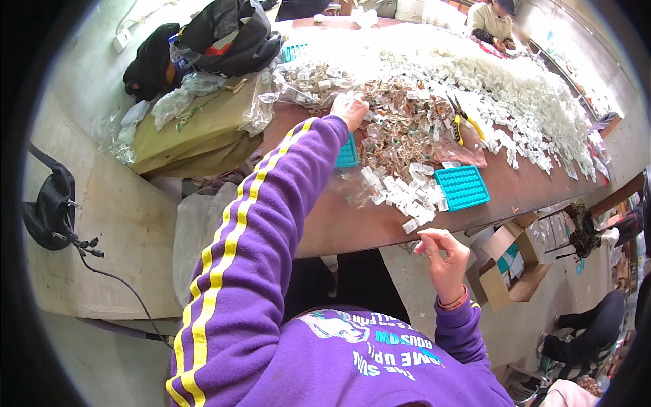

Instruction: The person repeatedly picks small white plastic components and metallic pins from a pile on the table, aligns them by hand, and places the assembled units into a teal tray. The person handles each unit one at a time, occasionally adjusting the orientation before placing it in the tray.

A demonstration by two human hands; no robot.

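Note:
My left hand [349, 110] is stretched far forward over the table, fingers curled down at the edge of a heap of small brown and clear pieces [400, 129]. What it grips is hidden. Beside it lies a clear plastic bag of small white pieces [315, 83], and below it a teal ridged tray [347, 153] is partly covered by my sleeve. My right hand [444, 261] is raised just off the table's front edge, thumb and fingers drawn together; anything between them is too small to make out. Nearest to it is a cluster of small white plastic boxes [410, 197].
A second teal tray [462, 188] lies near the front edge, with yellow-handled pliers [464, 122] beyond it. White pieces [529, 102] spread across the table's far right. An open cardboard box [512, 264] stands on the floor. Another person [494, 24] sits at the far end.

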